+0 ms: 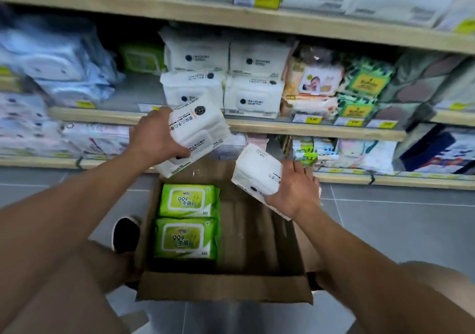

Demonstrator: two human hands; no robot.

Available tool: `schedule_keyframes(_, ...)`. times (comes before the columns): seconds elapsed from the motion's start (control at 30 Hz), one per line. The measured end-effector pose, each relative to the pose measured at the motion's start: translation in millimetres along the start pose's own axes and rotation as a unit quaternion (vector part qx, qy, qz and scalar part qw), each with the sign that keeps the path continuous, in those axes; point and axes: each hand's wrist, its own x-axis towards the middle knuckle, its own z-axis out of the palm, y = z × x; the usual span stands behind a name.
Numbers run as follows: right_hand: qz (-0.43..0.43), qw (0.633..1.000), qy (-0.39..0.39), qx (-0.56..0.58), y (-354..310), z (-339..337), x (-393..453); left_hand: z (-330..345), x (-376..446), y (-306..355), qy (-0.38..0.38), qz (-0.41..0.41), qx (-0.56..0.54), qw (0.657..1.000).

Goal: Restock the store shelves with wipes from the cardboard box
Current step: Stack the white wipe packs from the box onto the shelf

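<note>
Because each hand carries its own soft white plastic pack of wipes above the open brown cardboard box (223,286), the likeliest slip is a pack sliding out on the way to the shelf. The left hand (154,138) has its pack (198,130) tilted, held from one end only, with the far end hanging free near the edge of the middle wooden shelf (257,125); a loose film wrapper gripped that way could twist or drop back into the box. Pushed in carelessly, it could also knock the stacked white wipe packs (223,76) already standing on that shelf, which look full at the front, so room for two more may be tight.

On the left, the grip is wrapped round the pack's near end, thumb underneath and fingers curled over the top face. On the right, the right hand (293,189) clasps the second white pack (257,172) from the side, fingers spread and bent over its edge, the pack lower and just over the box's far right corner. Neither hand touches the shelf or the box.

Left in the box are two green rectangular wipe packs (187,220) lying flat, one behind the other, along its left side; beside them the cardboard floor shows bare. A dark shoe with a white sole (126,233) stands on the grey tiled floor just left of the box.
</note>
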Motion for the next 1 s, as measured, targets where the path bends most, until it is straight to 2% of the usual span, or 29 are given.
schedule_keyframes(0.23,-0.038,0.995,0.086,-0.024,-23.3,-55.1,59.3,-34.9,19.3,-19.7,0.034,-0.029,-0.017,0.999)
schedule_keyframes(0.43,-0.063,0.981,0.179,-0.046,-39.8,-97.6,130.5,-38.7,46.2,-29.0,0.045,-0.034,0.003,0.998)
schedule_keyframes(0.57,-0.097,0.971,0.213,-0.055,-56.6,-109.9,184.8,-34.8,68.5,-35.4,0.052,-0.032,0.002,0.998)
schedule_keyframes(0.8,-0.126,0.941,0.291,-0.116,-75.3,-80.7,254.0,-22.6,100.8,-39.5,0.056,-0.048,-0.003,0.997)
schedule_keyframes(1.0,-0.127,0.942,0.291,-0.103,-72.0,-62.8,260.9,-2.6,107.8,-32.9,0.072,-0.054,-0.003,0.996)
